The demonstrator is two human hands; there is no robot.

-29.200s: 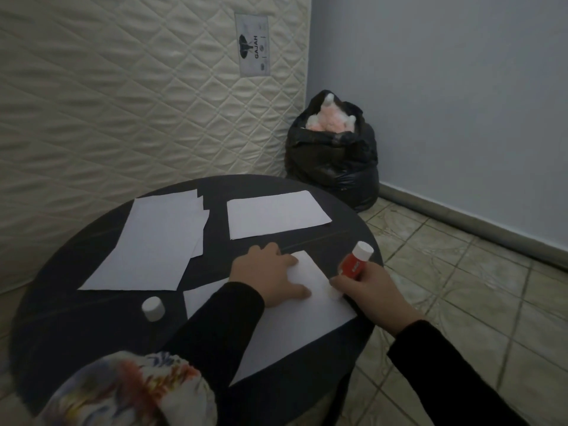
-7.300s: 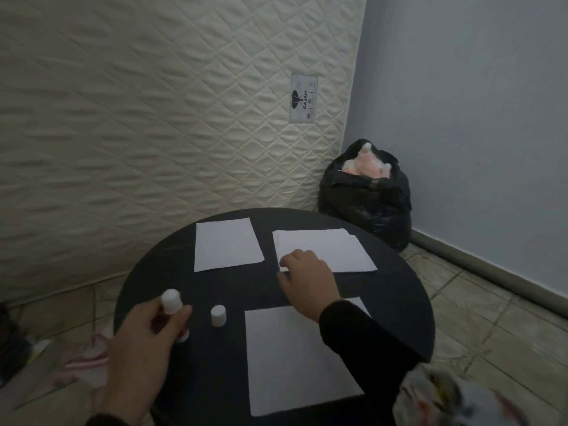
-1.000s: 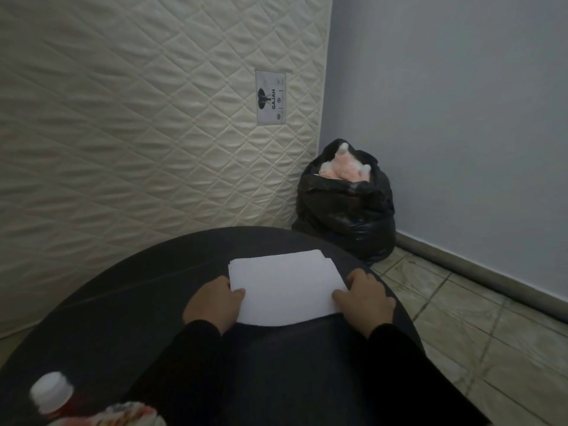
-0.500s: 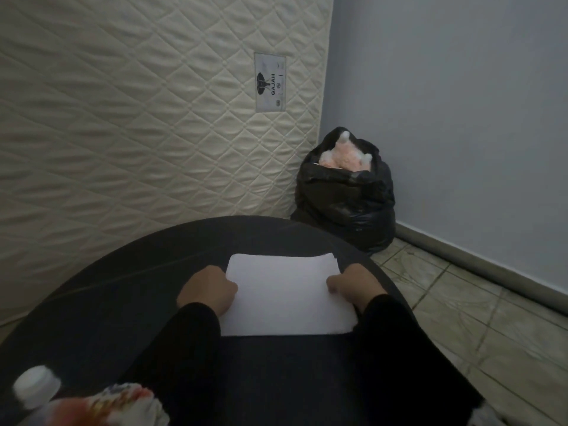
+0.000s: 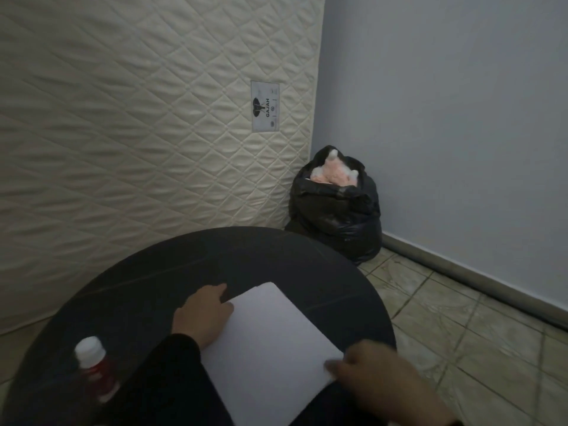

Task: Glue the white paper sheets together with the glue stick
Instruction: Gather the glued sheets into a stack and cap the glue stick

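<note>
Paper sheets [image 5: 270, 348], stacked into one white block, sit tilted on the near half of the round dark table [image 5: 276, 256], one corner pointing away from the person. The right hand [image 5: 381, 379] is at the stack's near right corner, blurred, and whether its fingers pinch the edge or only press on it I cannot tell. The left hand [image 5: 204, 315] lies against the stack's left edge, its fingers [image 5: 219, 289] loosely curled along the paper's border, seemingly steadying it rather than clamping it. At the near left stands the glue stick [image 5: 93, 370], red-bodied and white at the top, upright and well apart from both hands.

The step in hand looks like squaring and pressing the glued stack. To do it well, I would keep the left hand as a fixed stop on its edge, bring the corners flush before any hard pressure, then smooth from the middle outward so no bubble or ridge is trapped. Pressing while the sheets are askew would likely set them crooked.

Beyond the table a quilted mattress [image 5: 138, 118] leans against the wall, and a black bag [image 5: 335, 216] sits in the corner on the tiled floor [image 5: 461, 318].
</note>
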